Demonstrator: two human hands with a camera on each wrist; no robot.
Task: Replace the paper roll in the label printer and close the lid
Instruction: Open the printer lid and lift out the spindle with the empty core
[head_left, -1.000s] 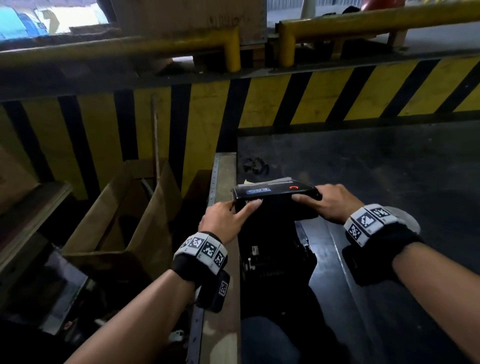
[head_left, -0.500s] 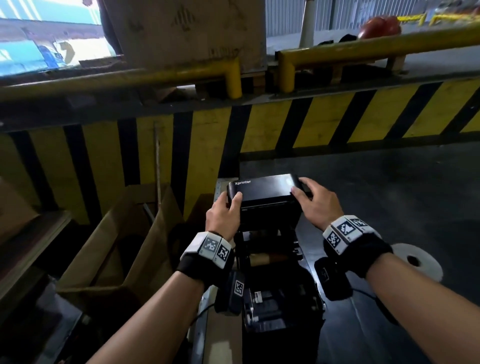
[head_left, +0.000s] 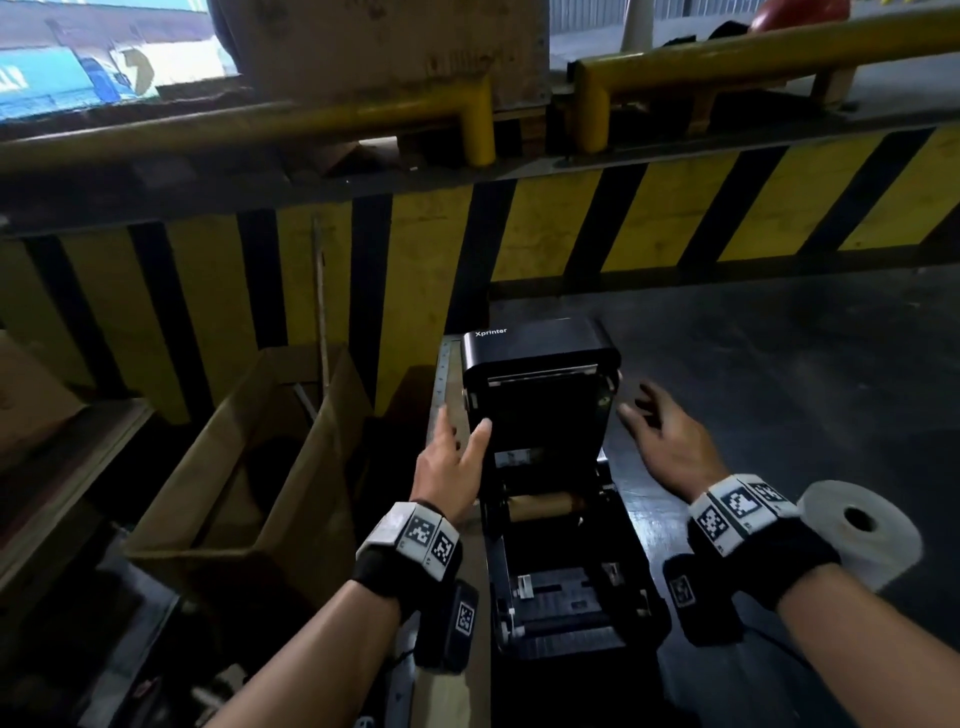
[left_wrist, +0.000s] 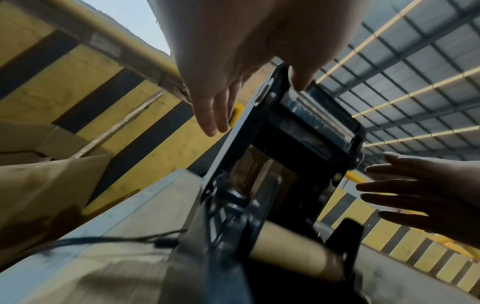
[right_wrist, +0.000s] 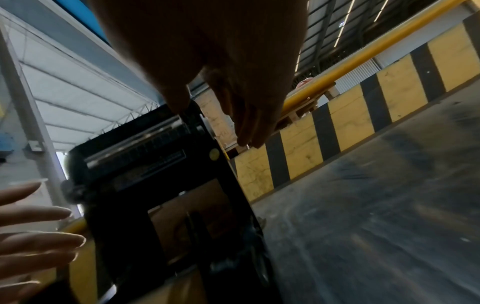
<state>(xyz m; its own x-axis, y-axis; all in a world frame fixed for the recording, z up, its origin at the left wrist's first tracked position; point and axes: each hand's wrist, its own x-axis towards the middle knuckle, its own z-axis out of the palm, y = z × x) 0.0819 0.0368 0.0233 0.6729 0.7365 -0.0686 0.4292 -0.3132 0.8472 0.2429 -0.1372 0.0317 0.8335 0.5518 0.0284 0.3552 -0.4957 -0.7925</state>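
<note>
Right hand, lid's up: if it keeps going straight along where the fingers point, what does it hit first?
Probably the right side edge of the raised lid. The right hand is open, fingers aimed forward and slightly inward beside the label printer, apart from it. Depth is unclear; it might slide past toward the striped barrier.

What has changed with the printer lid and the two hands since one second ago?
The lid swung up from nearly shut to fully open. Left hand and right hand let go of it and now hang open beside it. The empty core and new paper roll stayed put.

Right wrist band (head_left: 740, 512) hides part of paper roll (head_left: 862, 530)
</note>
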